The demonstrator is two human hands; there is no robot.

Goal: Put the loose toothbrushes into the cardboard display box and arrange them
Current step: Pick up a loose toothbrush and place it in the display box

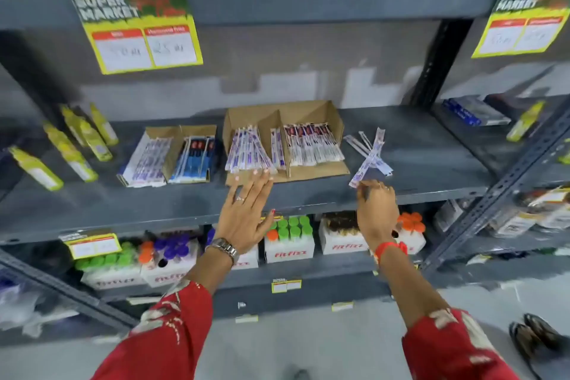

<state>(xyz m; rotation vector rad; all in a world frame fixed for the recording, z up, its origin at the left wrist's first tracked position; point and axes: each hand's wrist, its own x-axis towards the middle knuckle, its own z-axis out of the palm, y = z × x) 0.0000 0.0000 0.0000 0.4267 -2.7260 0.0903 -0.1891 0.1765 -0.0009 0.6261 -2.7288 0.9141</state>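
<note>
On the grey metal shelf (416, 160), the cardboard display box (308, 171) is sitting near the middle, and everything else is lying to one side or the other of it. Well to the left of the box, several yellow bottles (69, 149) are lying tilted on the shelf. Just left of the box, a smaller carton (168, 157) is holding packets in two compartments, white and purple ones on one side, blue ones on the other.

Inside the display box, a fanned bundle of purple-and-white packed toothbrushes (246, 149) is filling the left compartment, their near ends sticking out past the front edge. A row of red-and-white toothbrushes (311, 145) is lying in the right compartment.

The left hand (243, 213) is reaching up with fingers spread flat and open, its fingertips (262, 173) touching the near ends of the purple bundle at the box front. A ring and a wristwatch are showing on it.

Just right of the box, a few loose toothbrushes (367, 145) are lying crossed on the bare shelf. The right hand (377, 207) is pinching the near end of one purple packet (368, 163) from this pile between thumb and fingers, the packet slanting up away from the box corner.

Below the box, white cartons of coloured-capped tubes (290, 241) are standing on the lower shelf.
</note>
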